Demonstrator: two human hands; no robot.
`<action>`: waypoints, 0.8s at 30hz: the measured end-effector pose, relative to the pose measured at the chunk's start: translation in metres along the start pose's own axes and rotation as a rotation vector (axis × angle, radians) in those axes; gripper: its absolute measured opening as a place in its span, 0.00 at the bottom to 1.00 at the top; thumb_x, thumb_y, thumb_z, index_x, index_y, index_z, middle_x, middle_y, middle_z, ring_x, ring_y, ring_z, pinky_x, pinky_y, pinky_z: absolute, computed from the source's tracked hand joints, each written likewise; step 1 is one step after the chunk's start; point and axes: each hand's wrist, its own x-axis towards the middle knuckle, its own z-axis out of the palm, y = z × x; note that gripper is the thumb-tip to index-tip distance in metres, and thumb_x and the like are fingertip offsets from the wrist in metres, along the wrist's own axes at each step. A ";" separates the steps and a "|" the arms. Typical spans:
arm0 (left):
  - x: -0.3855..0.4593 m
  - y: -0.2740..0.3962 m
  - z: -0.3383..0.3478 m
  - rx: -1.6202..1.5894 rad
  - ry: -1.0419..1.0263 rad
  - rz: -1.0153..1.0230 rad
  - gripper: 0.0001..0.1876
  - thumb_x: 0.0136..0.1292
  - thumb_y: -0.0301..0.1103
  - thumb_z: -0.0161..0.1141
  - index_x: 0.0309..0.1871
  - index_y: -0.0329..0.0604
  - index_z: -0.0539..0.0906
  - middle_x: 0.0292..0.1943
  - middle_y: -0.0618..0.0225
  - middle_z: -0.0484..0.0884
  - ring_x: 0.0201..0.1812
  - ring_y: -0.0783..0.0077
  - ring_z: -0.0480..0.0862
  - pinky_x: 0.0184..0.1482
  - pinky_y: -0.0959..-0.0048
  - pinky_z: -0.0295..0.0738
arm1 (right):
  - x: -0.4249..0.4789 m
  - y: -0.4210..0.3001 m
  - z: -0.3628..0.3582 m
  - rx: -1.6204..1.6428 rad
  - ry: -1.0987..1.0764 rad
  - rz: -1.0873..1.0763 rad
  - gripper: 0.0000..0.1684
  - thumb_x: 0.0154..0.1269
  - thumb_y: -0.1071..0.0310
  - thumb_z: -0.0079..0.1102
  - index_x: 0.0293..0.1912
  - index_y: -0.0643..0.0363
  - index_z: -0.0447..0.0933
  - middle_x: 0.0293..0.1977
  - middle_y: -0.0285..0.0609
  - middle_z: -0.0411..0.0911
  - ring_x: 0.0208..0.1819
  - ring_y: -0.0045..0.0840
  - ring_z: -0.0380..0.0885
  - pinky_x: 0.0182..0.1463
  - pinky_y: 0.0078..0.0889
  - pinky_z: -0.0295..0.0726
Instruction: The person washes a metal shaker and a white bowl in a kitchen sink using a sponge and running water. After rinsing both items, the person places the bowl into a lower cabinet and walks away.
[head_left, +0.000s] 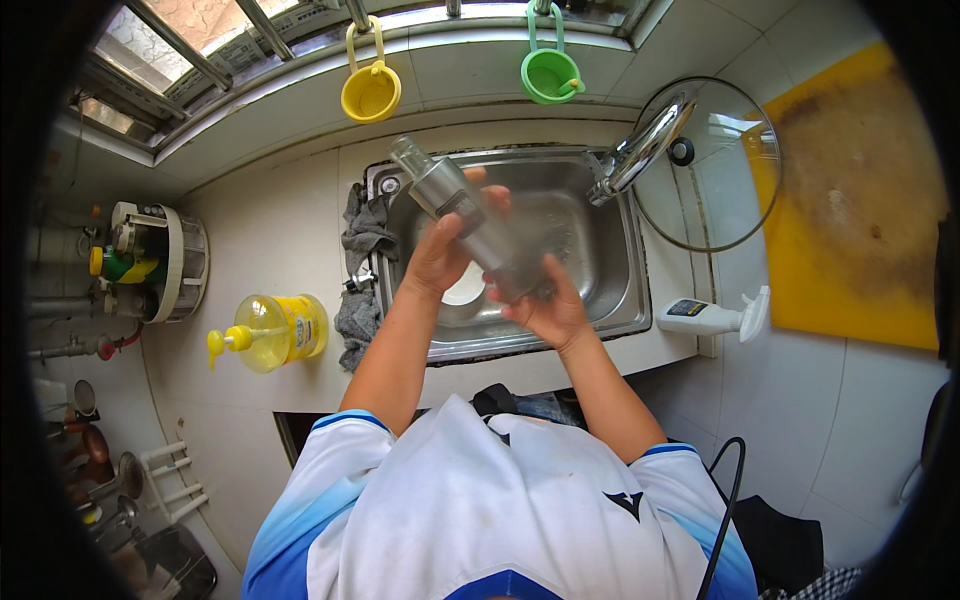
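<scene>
A grey translucent bottle (457, 204) with a narrow clear neck is held tilted above the sink, its neck towards the upper left. My left hand (448, 251) is wrapped around its middle, the thumb on the near side next to a dark label. Around the lower end curl the fingers of my right hand (546, 304); motion blurs this end, so its shape is unclear. Below the hands lies the stainless steel sink (600, 277). Partly hidden behind my left wrist, a white round item (465, 286) rests in the basin.
A chrome faucet (649, 146) reaches over the sink's right side, by a glass lid (724, 202) and a yellow cutting board (847, 195). To the right lies a white spray bottle (701, 316). Grey cloths (360, 311) and a yellow pump bottle (289, 332) are at the left.
</scene>
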 end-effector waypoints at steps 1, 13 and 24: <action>-0.001 0.007 0.007 0.077 0.019 -0.002 0.37 0.56 0.49 0.67 0.64 0.46 0.63 0.53 0.61 0.75 0.57 0.63 0.74 0.62 0.64 0.69 | -0.001 -0.005 0.006 -0.097 0.057 -0.082 0.34 0.68 0.46 0.52 0.65 0.57 0.61 0.59 0.57 0.69 0.55 0.48 0.75 0.48 0.42 0.84; -0.017 -0.017 0.005 0.100 0.184 0.020 0.26 0.55 0.44 0.67 0.51 0.40 0.71 0.42 0.64 0.77 0.46 0.68 0.78 0.54 0.68 0.74 | 0.011 -0.016 0.021 -0.570 0.183 0.041 0.21 0.63 0.58 0.60 0.51 0.59 0.74 0.42 0.36 0.79 0.47 0.22 0.77 0.48 0.31 0.76; -0.026 -0.006 0.005 0.891 0.124 -0.015 0.28 0.46 0.36 0.70 0.52 0.37 0.75 0.37 0.65 0.83 0.37 0.70 0.83 0.44 0.70 0.76 | 0.001 -0.030 0.025 -1.132 0.503 -0.502 0.41 0.57 0.65 0.69 0.67 0.61 0.60 0.56 0.44 0.72 0.55 0.25 0.73 0.59 0.26 0.71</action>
